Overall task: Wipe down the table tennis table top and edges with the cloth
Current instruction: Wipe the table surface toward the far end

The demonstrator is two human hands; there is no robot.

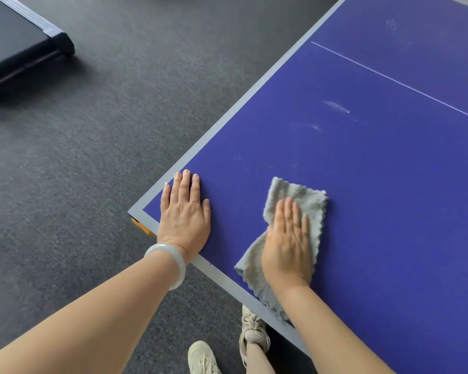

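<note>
The blue table tennis table point(376, 163) fills the right side, with a grey border and a thin white centre line. Its near corner is at the lower middle. My right hand point(288, 244) lies flat with straight fingers on a grey cloth point(308, 201), pressing it onto the table top near the front edge. Part of the cloth trails over the grey border beneath my wrist. My left hand point(185, 211) rests flat on the bare blue surface close to the corner, fingers straight, a pale bangle on its wrist. Whitish smudges point(335, 106) mark the surface farther in.
Dark grey carpet point(92, 157) covers the floor to the left. A dark treadmill end point(25, 44) sits at the top left. My two light shoes point(227, 346) stand by the table's front edge. An orange fitting point(141, 225) shows beneath the table corner.
</note>
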